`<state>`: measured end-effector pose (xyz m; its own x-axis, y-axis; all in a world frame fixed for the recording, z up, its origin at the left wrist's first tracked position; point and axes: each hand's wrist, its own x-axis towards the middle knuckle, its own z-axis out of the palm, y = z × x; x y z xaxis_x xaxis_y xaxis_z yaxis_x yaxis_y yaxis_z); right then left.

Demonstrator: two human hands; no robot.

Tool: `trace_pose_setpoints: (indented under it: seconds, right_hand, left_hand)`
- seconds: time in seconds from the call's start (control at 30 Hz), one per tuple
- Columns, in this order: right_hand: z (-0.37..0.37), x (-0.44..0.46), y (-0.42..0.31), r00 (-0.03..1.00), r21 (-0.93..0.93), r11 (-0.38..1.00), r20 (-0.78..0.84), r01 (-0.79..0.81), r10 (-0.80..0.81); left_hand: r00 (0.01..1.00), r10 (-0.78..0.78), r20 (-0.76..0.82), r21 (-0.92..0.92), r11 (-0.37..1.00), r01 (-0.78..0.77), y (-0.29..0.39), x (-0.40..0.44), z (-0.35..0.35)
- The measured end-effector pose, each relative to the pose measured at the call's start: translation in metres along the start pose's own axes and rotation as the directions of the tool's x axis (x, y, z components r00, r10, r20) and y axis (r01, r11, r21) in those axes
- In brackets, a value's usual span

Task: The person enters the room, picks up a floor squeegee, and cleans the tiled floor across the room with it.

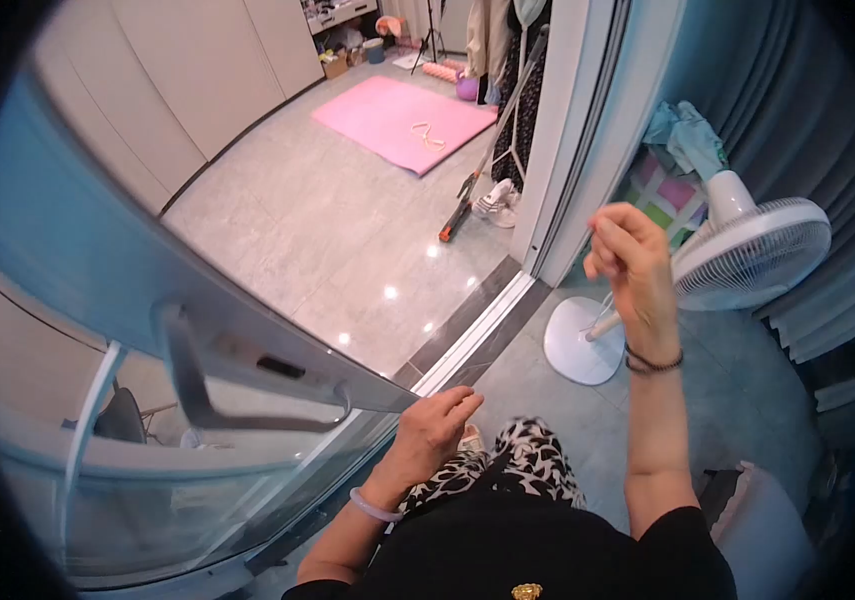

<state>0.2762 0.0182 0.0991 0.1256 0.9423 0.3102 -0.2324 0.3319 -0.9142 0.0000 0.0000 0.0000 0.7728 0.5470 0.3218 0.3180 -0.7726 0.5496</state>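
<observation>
A glass door (237,340) with a grey metal frame stands at an angle on my left. Its curved door handle (217,415) sticks out toward me. My left hand (432,432) is just beyond the door frame's edge, fingers loosely bent and nothing visible in them. I cannot tell whether it touches the frame. Raised on the right is my right hand (635,260), its fingers curled in with the thumb against them and no object showing. Just behind that hand stands a white floor fan (762,250), tilted, on a round base (584,342).
Beyond the door track (477,335) lies a tiled room with a pink mat (397,120). A long-handled floor tool (467,190) leans by the doorway near white shoes (497,203). Grey curtains (797,110) hang at right. A grey padded seat (762,530) stands lower right.
</observation>
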Motion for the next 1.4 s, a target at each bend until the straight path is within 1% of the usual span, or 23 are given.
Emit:
trace_pose_setpoints:
  seconds: [0.07,0.1,0.17,0.27,0.33,0.47,0.5,0.57,0.6,0.67,0.7,0.8,0.87,0.93,1.0,1.03,1.1,1.13,1.17,1.23,1.3,1.37,1.4]
  right_hand:
    - [-0.003,0.014,0.027,0.956,0.063,0.995,-0.278,-0.076,0.09]
    - [-0.04,0.108,0.068,0.963,0.067,0.996,-0.258,-0.058,0.074]
    - [-0.058,0.163,0.111,0.914,0.028,0.983,-0.365,-0.182,0.179]
    - [-0.104,0.246,0.164,0.888,0.022,0.954,-0.36,-0.298,0.285]
    - [-0.128,0.301,0.21,0.827,0.063,0.917,-0.412,-0.393,0.382]
    - [-0.198,0.421,0.273,0.805,0.091,0.899,-0.414,-0.427,0.424]
    - [-0.218,0.446,0.289,0.785,0.072,0.884,-0.432,-0.462,0.445]
    - [-0.241,0.486,0.308,0.724,0.056,0.886,-0.553,-0.461,0.412]
    - [-0.251,0.507,0.313,0.676,0.05,0.859,-0.593,-0.51,0.437]
    - [-0.271,0.541,0.32,0.605,0.043,0.82,-0.653,-0.571,0.456]
    - [-0.277,0.552,0.325,0.578,0.045,0.807,-0.674,-0.589,0.46]
    - [-0.281,0.58,0.338,0.513,0.109,0.802,-0.717,-0.587,0.472]
    - [-0.298,0.603,0.364,0.493,0.138,0.8,-0.723,-0.584,0.484]
    - [-0.312,0.629,0.385,0.462,0.162,0.78,-0.726,-0.604,0.509]
    - [-0.316,0.646,0.408,0.63,0.037,0.819,-0.619,-0.572,0.468]
    - [-0.283,0.652,0.403,0.747,-0.106,0.852,-0.544,-0.512,0.381]
    - [-0.203,0.679,0.392,0.829,-0.356,0.791,-0.464,-0.498,0.313]
    - [-0.185,0.692,0.409,0.872,-0.4,0.796,-0.385,-0.453,0.303]
    - [-0.176,0.703,0.445,0.914,-0.352,0.862,-0.313,-0.366,0.26]
    - [-0.125,0.726,0.482,0.965,-0.575,0.778,-0.206,-0.252,0.16]
    - [-0.055,0.744,0.484,0.928,-0.656,0.665,-0.171,-0.358,0.331]
    - [-0.017,0.758,0.519,0.883,-0.657,0.612,-0.194,-0.44,0.426]
    - [0.007,0.765,0.516,0.896,-0.749,0.533,-0.182,-0.393,0.405]
  left_hand:
    - [0.993,-0.085,-0.078,-0.086,0.993,0.078,0.01,-0.011,-0.014]
    - [0.992,-0.081,-0.098,-0.065,0.995,0.075,-0.054,0.057,-0.013]
    - [0.969,-0.177,-0.174,0.038,0.982,0.187,-0.083,0.063,-0.011]
    - [0.902,-0.354,-0.245,0.018,0.929,0.37,-0.113,0.075,-0.001]
    - [0.789,-0.559,-0.256,-0.048,0.822,0.567,-0.128,0.079,0.001]
    - [0.513,-0.739,-0.437,-0.106,0.609,0.786,-0.161,0.099,-0.006]
    - [0.477,-0.754,-0.452,-0.11,0.578,0.809,-0.163,0.103,-0.009]
    - [0.225,-0.827,-0.516,-0.25,0.396,0.883,-0.179,0.115,-0.014]
    - [0.193,-0.821,-0.537,-0.259,0.379,0.888,-0.184,0.124,-0.017]
    - [-0.009,-0.865,-0.501,-0.362,0.201,0.91,-0.193,0.14,-0.023]
    - [-0.035,-0.859,-0.511,-0.373,0.184,0.909,-0.199,0.149,-0.027]
    - [-0.061,-0.827,-0.558,-0.376,0.187,0.908,-0.222,0.178,-0.036]
    - [0.014,-0.814,-0.581,-0.279,0.215,0.936,-0.245,0.196,-0.048]
    - [0.024,-0.818,-0.575,-0.263,0.212,0.941,-0.276,0.208,-0.057]
    - [0.009,-0.855,-0.518,-0.308,0.197,0.931,-0.314,0.222,-0.069]
    - [0.06,-0.865,-0.498,-0.297,0.235,0.926,-0.339,0.231,-0.077]
    - [0.09,-0.882,-0.463,-0.344,0.272,0.898,-0.392,0.25,-0.099]
    - [0.197,-0.842,-0.502,-0.301,0.384,0.873,-0.425,0.256,-0.112]
    - [0.232,-0.841,-0.488,-0.294,0.409,0.864,-0.453,0.271,-0.13]
    - [0.379,-0.743,-0.552,-0.256,0.584,0.771,-0.513,0.315,-0.181]
    - [0.468,-0.652,-0.597,-0.259,0.709,0.656,-0.56,0.363,-0.242]
    - [0.525,-0.652,-0.547,-0.459,0.758,0.463,-0.592,0.412,-0.305]
    - [0.538,-0.595,-0.597,-0.547,0.793,0.27,-0.603,0.44,-0.331]
